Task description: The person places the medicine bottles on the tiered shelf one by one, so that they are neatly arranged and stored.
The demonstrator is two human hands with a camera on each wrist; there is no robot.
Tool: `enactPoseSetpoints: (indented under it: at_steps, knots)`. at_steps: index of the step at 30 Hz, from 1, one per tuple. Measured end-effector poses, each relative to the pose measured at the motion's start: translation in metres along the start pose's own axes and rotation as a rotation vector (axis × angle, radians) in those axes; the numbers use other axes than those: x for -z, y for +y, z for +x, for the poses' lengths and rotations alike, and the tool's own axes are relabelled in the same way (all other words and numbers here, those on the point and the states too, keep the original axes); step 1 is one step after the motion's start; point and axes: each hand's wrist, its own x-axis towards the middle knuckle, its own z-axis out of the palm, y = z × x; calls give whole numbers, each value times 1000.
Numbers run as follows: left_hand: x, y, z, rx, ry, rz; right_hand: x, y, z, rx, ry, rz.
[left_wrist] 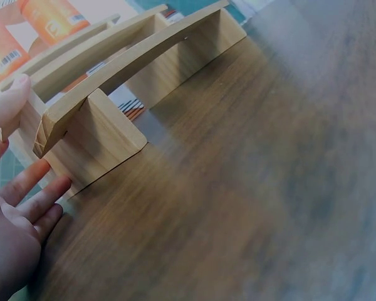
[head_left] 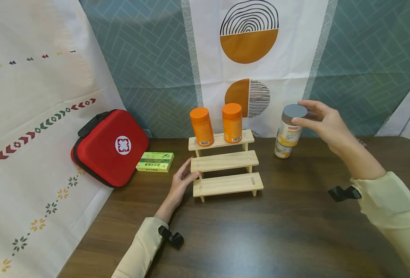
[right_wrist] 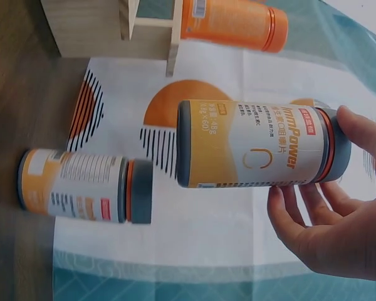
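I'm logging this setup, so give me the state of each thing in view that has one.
Held bottle: capped, lifted
Tabletop bottle: capped, standing
Orange bottles: capped, standing
Red case: closed
Green box: lying flat
Wooden stand: lower steps bare
Right hand: holding bottle
Left hand: touching stand's end

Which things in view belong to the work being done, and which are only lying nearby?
Likely in the work:
rack, left hand on it
held bottle, in right hand
standing bottle, on table
orange bottles, on the rack

Likely just lying about:
red case
green box
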Motion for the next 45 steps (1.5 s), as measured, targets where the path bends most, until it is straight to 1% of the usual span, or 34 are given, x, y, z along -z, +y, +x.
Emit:
enactPoseSetpoints:
  at_steps: [11, 18, 26, 33, 36, 40, 45]
  knots:
    - [1, -1, -1, -14, -1, -9, -30, -20, 2, 13, -83, 1]
    - [0, 0, 0, -16, -6, 6, -45, -33, -2, 60, -124, 17]
    - [1, 0, 0, -25, -2, -7, -65, -33, -3, 95, -197, 50]
    - [2, 0, -1, -31, -3, -17, -83, -34, -1, 131, -252, 43]
    - [3, 1, -1, -32, -1, -14, -93, -37, 0, 144, -271, 70]
    - [4, 0, -1, -21, 6, -9, -107, -42, 0, 163, -296, 105]
    - [2, -1, 0, -11, -11, 9, -123, -45, -1, 176, -318, 118]
